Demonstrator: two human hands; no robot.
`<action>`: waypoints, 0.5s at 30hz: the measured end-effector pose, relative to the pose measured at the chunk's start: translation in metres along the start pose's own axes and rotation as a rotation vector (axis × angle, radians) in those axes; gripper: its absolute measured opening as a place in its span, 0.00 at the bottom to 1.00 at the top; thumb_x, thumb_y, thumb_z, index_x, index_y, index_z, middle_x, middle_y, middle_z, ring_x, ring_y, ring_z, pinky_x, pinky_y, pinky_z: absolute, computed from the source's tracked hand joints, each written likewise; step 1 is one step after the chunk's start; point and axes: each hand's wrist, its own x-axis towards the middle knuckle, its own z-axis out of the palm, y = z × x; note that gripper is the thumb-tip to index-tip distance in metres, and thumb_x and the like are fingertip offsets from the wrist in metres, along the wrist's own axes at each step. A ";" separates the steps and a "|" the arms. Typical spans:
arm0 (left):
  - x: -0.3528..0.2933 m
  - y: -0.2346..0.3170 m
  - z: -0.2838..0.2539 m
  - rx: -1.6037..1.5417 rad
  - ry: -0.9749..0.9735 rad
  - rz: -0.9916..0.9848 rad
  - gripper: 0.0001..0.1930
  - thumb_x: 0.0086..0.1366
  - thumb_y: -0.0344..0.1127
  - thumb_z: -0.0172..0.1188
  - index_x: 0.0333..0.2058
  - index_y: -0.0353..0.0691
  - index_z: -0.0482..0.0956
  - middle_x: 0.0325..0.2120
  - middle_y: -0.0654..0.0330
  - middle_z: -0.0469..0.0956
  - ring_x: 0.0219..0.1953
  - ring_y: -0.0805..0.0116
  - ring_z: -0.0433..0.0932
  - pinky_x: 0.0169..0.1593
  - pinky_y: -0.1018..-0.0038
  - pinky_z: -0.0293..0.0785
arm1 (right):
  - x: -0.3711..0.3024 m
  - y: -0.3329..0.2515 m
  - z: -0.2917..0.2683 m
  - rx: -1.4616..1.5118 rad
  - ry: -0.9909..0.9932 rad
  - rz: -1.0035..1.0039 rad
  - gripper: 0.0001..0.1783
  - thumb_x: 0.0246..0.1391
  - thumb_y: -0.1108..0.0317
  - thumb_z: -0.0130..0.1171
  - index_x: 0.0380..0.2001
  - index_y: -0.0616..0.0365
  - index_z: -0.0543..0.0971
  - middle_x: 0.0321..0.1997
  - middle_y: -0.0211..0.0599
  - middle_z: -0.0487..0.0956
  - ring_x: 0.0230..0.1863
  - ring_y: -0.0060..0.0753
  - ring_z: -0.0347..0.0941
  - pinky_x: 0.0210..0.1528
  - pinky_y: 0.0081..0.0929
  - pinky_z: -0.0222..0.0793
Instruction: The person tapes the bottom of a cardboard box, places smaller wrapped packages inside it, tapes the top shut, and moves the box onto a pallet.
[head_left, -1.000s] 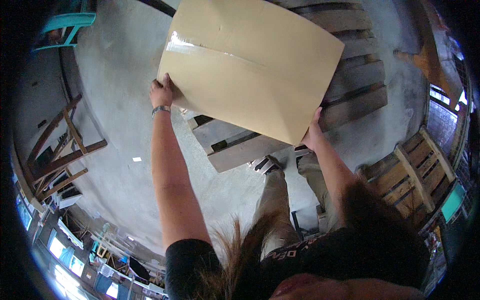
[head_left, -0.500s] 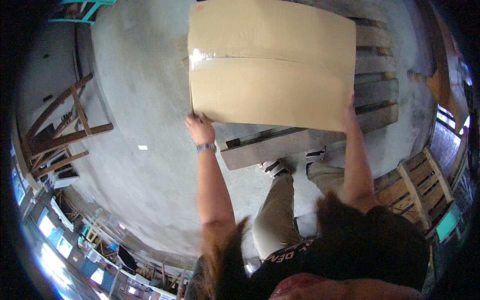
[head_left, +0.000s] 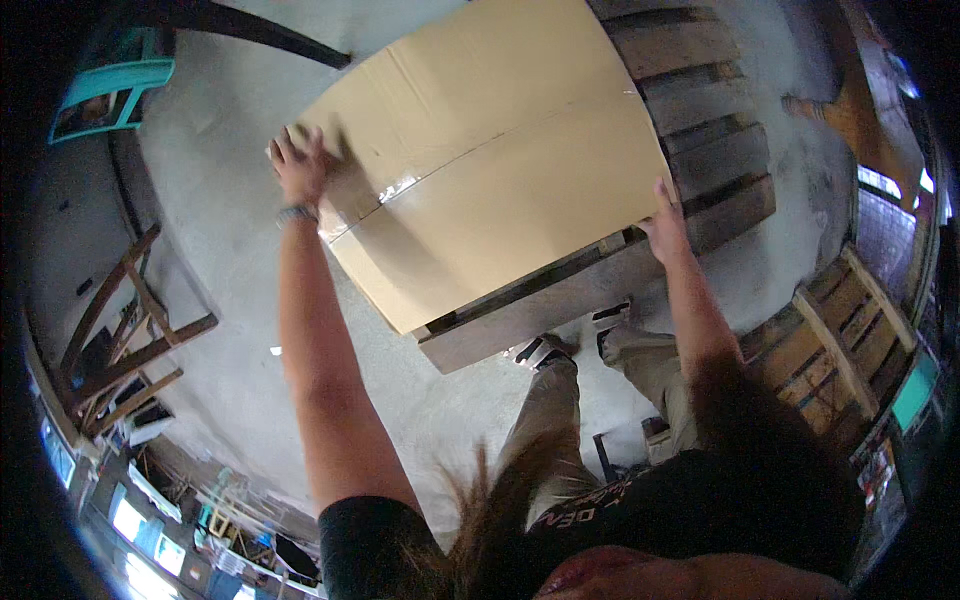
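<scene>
A: Where do we locate the cardboard point(head_left: 500, 160)?
B: Upper centre, over the pallet point(head_left: 712, 150). Our left hand point(head_left: 300, 178) spans its left corner, fingers apart; our right hand point(head_left: 667, 233) meets its edge, grip indeterminable.

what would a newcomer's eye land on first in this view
Probably the big tan cardboard box at upper centre, set askew over a grey-brown slatted pallet, with the person's left grip spread at its left side and right grip at its right edge. After that, perhaps the bright turquoise frame at upper left and the dark wooden frame below it at the left.
</scene>
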 end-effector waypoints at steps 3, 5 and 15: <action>0.021 0.012 0.020 0.119 -0.118 -0.132 0.42 0.54 0.71 0.42 0.61 0.50 0.55 0.63 0.52 0.47 0.65 0.53 0.45 0.62 0.55 0.48 | 0.011 -0.006 0.005 0.157 0.061 -0.042 0.31 0.49 0.47 0.56 0.53 0.51 0.67 0.53 0.34 0.69 0.55 0.35 0.63 0.52 0.41 0.60; 0.021 0.011 0.024 0.096 -0.119 -0.085 0.41 0.55 0.71 0.41 0.61 0.51 0.54 0.63 0.53 0.47 0.65 0.57 0.47 0.62 0.55 0.49 | 0.009 -0.014 0.007 0.208 0.081 -0.063 0.29 0.49 0.49 0.56 0.52 0.52 0.68 0.51 0.34 0.69 0.52 0.32 0.65 0.50 0.36 0.62; 0.002 -0.007 0.016 0.137 -0.062 -0.279 0.35 0.62 0.60 0.42 0.61 0.46 0.52 0.62 0.48 0.45 0.61 0.47 0.54 0.59 0.60 0.58 | 0.043 -0.033 0.047 0.028 0.091 -0.154 0.27 0.48 0.51 0.61 0.45 0.57 0.68 0.39 0.30 0.73 0.42 0.24 0.68 0.43 0.25 0.64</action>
